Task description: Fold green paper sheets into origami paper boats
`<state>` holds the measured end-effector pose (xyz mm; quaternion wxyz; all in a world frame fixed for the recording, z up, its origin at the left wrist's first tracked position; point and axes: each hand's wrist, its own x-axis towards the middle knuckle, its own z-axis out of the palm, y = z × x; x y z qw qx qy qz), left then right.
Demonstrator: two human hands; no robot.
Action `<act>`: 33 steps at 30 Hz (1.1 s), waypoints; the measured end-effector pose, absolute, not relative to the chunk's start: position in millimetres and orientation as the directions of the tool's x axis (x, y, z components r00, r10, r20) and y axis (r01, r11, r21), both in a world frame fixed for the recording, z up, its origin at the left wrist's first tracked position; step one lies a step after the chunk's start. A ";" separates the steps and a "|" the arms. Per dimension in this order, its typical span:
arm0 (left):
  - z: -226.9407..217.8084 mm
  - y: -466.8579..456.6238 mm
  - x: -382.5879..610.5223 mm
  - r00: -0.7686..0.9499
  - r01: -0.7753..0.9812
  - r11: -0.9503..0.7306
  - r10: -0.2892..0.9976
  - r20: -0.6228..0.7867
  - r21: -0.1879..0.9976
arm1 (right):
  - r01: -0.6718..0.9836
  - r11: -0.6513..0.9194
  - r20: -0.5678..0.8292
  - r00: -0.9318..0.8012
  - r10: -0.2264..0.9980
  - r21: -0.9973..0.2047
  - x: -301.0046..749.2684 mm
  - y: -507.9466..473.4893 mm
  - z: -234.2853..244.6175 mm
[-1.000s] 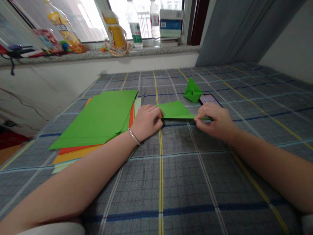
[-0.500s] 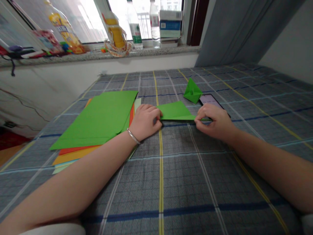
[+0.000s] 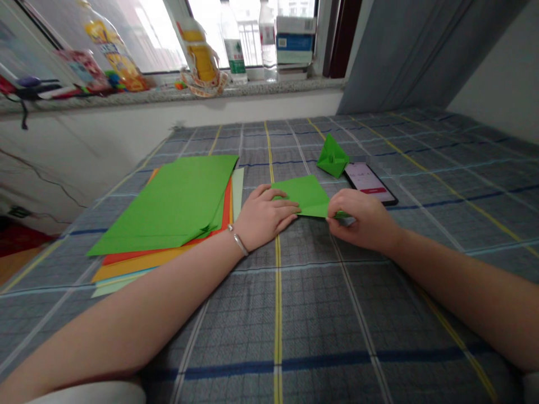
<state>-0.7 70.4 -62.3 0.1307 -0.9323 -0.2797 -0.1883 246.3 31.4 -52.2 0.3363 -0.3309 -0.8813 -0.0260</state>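
A folded sheet of green paper (image 3: pixel 304 191) lies on the plaid cloth between my two hands. My left hand (image 3: pixel 269 215) rests flat over its left part, fingers stretched out, a silver bracelet at the wrist. At the sheet's right near corner, my right hand (image 3: pixel 357 217) pinches the paper between thumb and curled fingers. The near edge shows a crease with a narrow strip along it. Just beyond my right hand lies a phone (image 3: pixel 370 182) with a lit screen. Next to the phone stands a folded green paper piece (image 3: pixel 332 157) with pointed corners.
Left of my hand sits a stack of coloured paper (image 3: pixel 168 202), green on top, with orange, yellow and pale green edges below. Bottles (image 3: pixel 233 47), boxes (image 3: pixel 295 42) and small items line the windowsill (image 3: pixel 252 90). A grey curtain (image 3: pixel 412 50) hangs at the right.
My left hand has gone from a curled grip at the sheet's left end to lying flat on it, further right. My right hand has shifted slightly left and nearer, uncovering more of the phone.
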 end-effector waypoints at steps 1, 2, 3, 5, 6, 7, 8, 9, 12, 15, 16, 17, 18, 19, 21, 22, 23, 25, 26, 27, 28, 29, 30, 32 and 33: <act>-62.8 71.3 -1.8 0.770 0.577 -0.802 0.473 0.429 -0.152 | 0.603 0.781 0.607 -0.562 0.563 -0.166 246.5 31.1 -52.3; -62.8 72.0 -2.8 0.769 0.581 -0.797 0.471 0.432 -0.165 | 0.604 0.782 0.606 -0.566 0.559 -0.156 247.0 31.1 -52.5; -62.5 72.3 -3.7 0.770 0.582 -0.793 0.467 0.434 -0.180 | 0.606 0.782 0.607 -0.568 0.555 -0.148 247.6 31.3 -52.6; -61.3 72.3 -4.8 0.774 0.582 -0.787 0.460 0.434 -0.204 | 0.611 0.780 0.615 -0.566 0.549 -0.133 249.2 31.9 -52.9; -60.6 72.1 -4.9 0.777 0.582 -0.785 0.459 0.431 -0.213 | 0.616 0.778 0.620 -0.563 0.547 -0.127 250.0 32.3 -53.0; -60.1 72.0 -5.0 0.781 0.579 -0.785 0.457 0.426 -0.219 | 0.619 0.776 0.624 -0.560 0.544 -0.121 250.8 32.6 -52.9; -59.7 72.0 -5.0 0.786 0.575 -0.788 0.455 0.420 -0.223 | 0.621 0.775 0.628 -0.559 0.541 -0.115 251.6 32.9 -52.7; -59.7 72.1 -5.0 0.790 0.570 -0.790 0.453 0.413 -0.224 | 0.620 0.776 0.631 -0.559 0.537 -0.111 252.4 33.1 -52.4; -60.5 73.0 -5.6 0.799 0.562 -0.796 0.454 0.393 -0.223 | 0.609 0.786 0.634 -0.569 0.524 -0.103 254.7 33.7 -51.1; -60.7 72.3 -6.2 0.803 0.567 -0.791 0.468 0.369 -0.232 | 0.589 0.802 0.628 -0.589 0.509 -0.098 255.4 33.8 -50.0; -60.2 71.2 -5.9 0.807 0.567 -0.789 0.473 0.353 -0.239 | 0.584 0.806 0.625 -0.595 0.505 -0.096 254.8 33.4 -49.9; -59.5 69.5 -5.3 0.810 0.569 -0.785 0.483 0.334 -0.245 | 0.578 0.811 0.623 -0.601 0.501 -0.094 253.7 32.7 -50.0; -58.5 67.3 -4.3 0.809 0.575 -0.779 0.495 0.317 -0.250 | 0.570 0.817 0.621 -0.609 0.493 -0.090 252.1 31.6 -50.2; -57.4 64.8 -2.8 0.805 0.584 -0.772 0.512 0.299 -0.252 | 0.558 0.826 0.619 -0.620 0.483 -0.086 250.0 30.1 -50.5; -55.5 59.4 0.8 0.782 0.619 -0.746 0.554 0.286 -0.246 | 0.520 0.850 0.611 -0.648 0.454 -0.080 245.4 26.4 -51.2; -54.8 57.1 2.7 0.765 0.641 -0.727 0.580 0.280 -0.244 | 0.500 0.862 0.603 -0.665 0.441 -0.079 243.2 24.4 -51.4; -54.3 55.2 4.4 0.734 0.678 -0.693 0.621 0.277 -0.245 | 0.480 0.873 0.593 -0.681 0.430 -0.082 241.6 22.6 -51.4; -54.2 53.2 6.5 0.669 0.743 -0.626 0.695 0.265 -0.236 | 0.450 0.888 0.574 -0.703 0.420 -0.099 240.2 20.2 -50.9; -54.4 53.3 6.6 0.642 0.767 -0.602 0.722 0.260 -0.223 | 0.442 0.890 0.570 -0.705 0.422 -0.113 240.7 20.1 -50.6; -54.8 53.9 6.1 0.624 0.782 -0.590 0.738 0.259 -0.202 | 0.439 0.889 0.571 -0.700 0.428 -0.128 241.8 20.7 -50.3; -55.4 55.1 5.0 0.615 0.788 -0.590 0.744 0.262 -0.175 | 0.442 0.886 0.581 -0.688 0.435 -0.140 243.4 22.2 -50.3; -56.0 56.7 3.6 0.608 0.792 -0.593 0.747 0.270 -0.143 | 0.453 0.879 0.595 -0.669 0.446 -0.149 245.2 24.3 -50.7; -56.8 58.6 1.9 0.598 0.797 -0.595 0.750 0.283 -0.107 | 0.472 0.868 0.616 -0.641 0.457 -0.153 247.1 27.0 -51.6; -58.4 62.7 -1.3 0.565 0.808 -0.588 0.765 0.309 -0.023 | 0.535 0.827 0.660 -0.560 0.501 -0.174 250.2 33.2 -54.7; -59.3 64.8 -2.7 0.540 0.817 -0.576 0.778 0.320 0.021 | 0.576 0.792 0.680 -0.500 0.536 -0.202 251.2 36.3 -56.9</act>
